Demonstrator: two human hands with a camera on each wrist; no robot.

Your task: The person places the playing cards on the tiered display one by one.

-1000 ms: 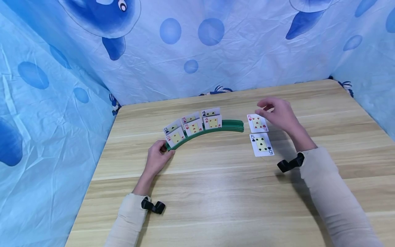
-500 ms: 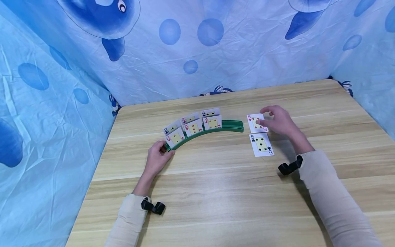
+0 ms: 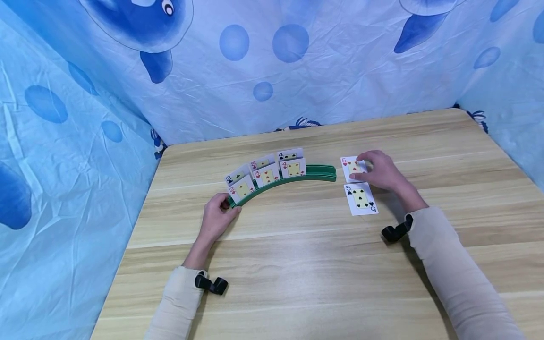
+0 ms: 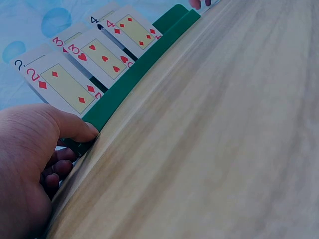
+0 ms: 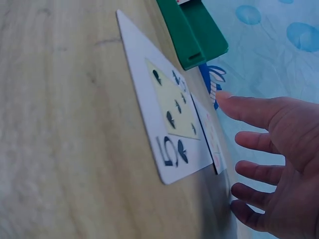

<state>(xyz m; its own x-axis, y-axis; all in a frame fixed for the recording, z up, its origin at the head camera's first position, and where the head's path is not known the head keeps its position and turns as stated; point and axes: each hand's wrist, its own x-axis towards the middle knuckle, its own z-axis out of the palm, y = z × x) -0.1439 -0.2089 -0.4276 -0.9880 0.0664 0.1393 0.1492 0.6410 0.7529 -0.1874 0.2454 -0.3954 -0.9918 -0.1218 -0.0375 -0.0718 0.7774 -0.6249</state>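
Note:
My left hand (image 3: pixel 216 218) pinches the left end of a curved green card holder (image 3: pixel 320 174), thumb in front and fingers behind. In its front row stand the two of diamonds (image 4: pixel 65 87), three of hearts (image 4: pixel 99 57) and four of diamonds (image 4: pixel 132 32). Behind them are a black two, a red three and a black four, partly covered. My right hand (image 3: pixel 381 171) hovers at the five of hearts (image 3: pixel 349 166), thumb and forefinger spread towards its near and far edges; contact cannot be told. The right wrist view shows its fingers apart. The five of spades (image 5: pixel 174 109) lies face up nearer me.
The wooden table (image 3: pixel 289 255) carries everything. Blue sheeting (image 3: pixel 263 61) with sea-animal prints hangs behind it and at the sides. The holder's right end has a stretch of bare slots, close to the two loose cards. A black strap and camera sit on each wrist.
My right hand has come down and towards me over the five of hearts, its thumb now by the near edge. The left hand and the holder have stayed put.

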